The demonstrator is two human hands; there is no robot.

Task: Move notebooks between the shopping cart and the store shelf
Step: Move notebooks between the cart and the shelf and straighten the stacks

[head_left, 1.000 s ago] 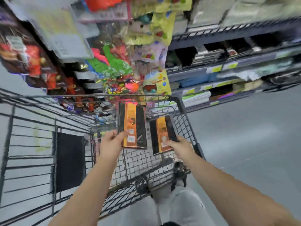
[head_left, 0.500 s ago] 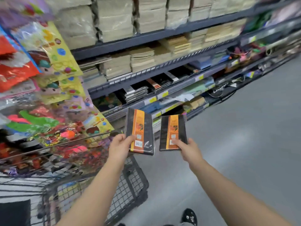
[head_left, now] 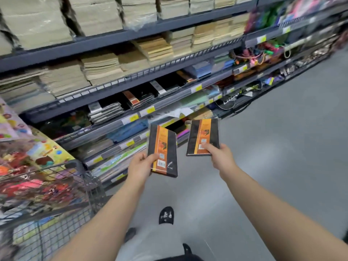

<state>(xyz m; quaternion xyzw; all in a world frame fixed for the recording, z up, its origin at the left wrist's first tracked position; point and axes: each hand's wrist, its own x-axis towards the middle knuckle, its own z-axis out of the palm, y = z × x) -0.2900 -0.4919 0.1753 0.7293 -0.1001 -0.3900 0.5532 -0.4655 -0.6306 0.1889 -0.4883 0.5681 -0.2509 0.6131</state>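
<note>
Within the last second the two notebooks have been lifted out of the shopping cart point(head_left: 82, 178) and carried across to the store shelf point(head_left: 116, 87). They were held over the cart's basket a second ago, and are now held in the air in front of the shelf's lower tiers, just short of its front rails. Neither has been set down. From this it is judged that the pick-up half of the move is done, and that placement on the shelf remains.

The left notebook point(head_left: 165, 147) is pinched at its lower left edge by the left hand point(head_left: 140, 164), with the thumb laid on the cover. The right notebook point(head_left: 204, 134) is pinched at its lower edge by the right hand point(head_left: 221, 157), with the thumb pressed on the orange band. The remaining fingers are hidden beneath the covers, so their spread cannot be told.

By count:
- Two notebooks are in hand, each black with one orange band.
- Two hands are in use, one per notebook.
- One cart is seen, standing against the shelf's lower left end.
- At least three low piles of dark notebooks point(head_left: 139, 98) can be made out on the shelf's middle tier. A surer count is prevented by blur.
</note>
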